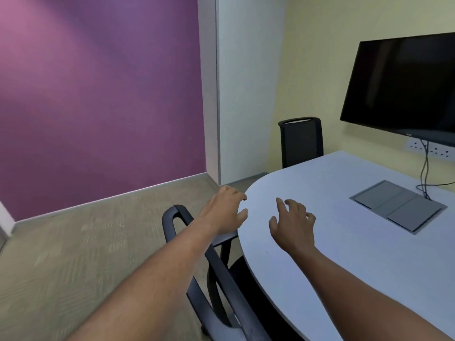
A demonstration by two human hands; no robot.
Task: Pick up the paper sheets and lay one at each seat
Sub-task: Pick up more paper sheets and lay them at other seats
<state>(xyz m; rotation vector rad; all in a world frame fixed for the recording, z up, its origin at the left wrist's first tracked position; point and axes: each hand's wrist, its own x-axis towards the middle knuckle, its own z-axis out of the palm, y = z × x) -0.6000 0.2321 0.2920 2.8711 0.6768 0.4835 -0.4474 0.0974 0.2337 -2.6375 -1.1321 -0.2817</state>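
No paper sheet shows in the head view. My left hand [225, 209] reaches forward over the rounded left end of the pale grey table [344, 247], fingers spread and holding nothing. My right hand [293, 223] hovers just above the tabletop a little to the right, fingers apart and curled downward, also with nothing in it. A black chair [216, 274] stands directly below my left forearm, pushed against the table edge. A second black chair [301, 141] stands at the table's far side by the wall.
A grey cable hatch [397, 205] is set into the tabletop at the right, with cables running up to wall sockets. A black screen [403, 87] hangs on the yellow wall. A purple wall and carpeted floor lie to the left.
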